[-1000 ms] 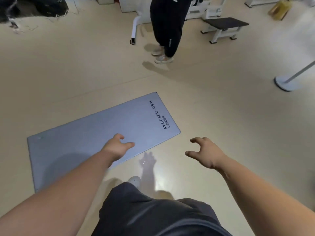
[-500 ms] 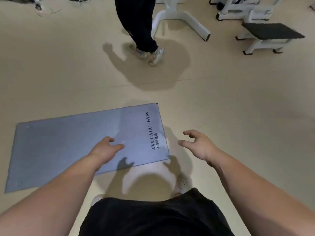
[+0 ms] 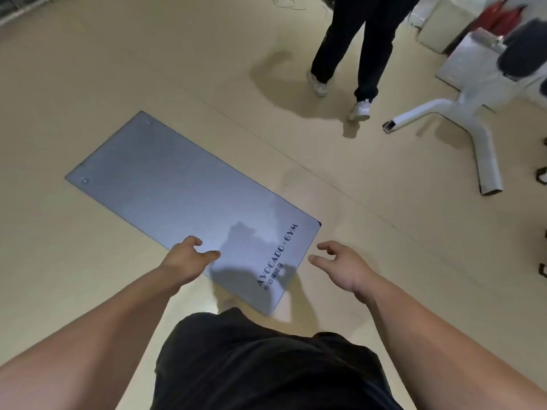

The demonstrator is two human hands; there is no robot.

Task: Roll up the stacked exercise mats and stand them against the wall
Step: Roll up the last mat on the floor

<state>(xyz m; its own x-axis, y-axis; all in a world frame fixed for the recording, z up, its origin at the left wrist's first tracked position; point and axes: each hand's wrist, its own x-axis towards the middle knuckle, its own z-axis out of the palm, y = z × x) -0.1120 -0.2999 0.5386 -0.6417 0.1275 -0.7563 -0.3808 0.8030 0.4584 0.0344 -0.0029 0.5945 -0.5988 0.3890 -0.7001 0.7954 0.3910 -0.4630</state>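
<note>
A grey-blue exercise mat lies flat on the beige floor, running from the upper left down to my feet, with dark "AVOCADO·GYM" lettering at its near end. My left hand hovers over the mat's near left edge, fingers loosely curled and holding nothing. To the right of the near short end, my right hand hangs above the floor, fingers spread and loosely bent, also empty. Whether more than one mat is stacked there I cannot tell.
A person in dark trousers and white shoes walks at the upper right. A white machine base with splayed legs stands at the far right. Open beige floor surrounds the mat on the left and far sides.
My view has swung round the mat's lettered end, which now points at my feet. Both hands stay empty above that end. The other person has stepped to the right.
</note>
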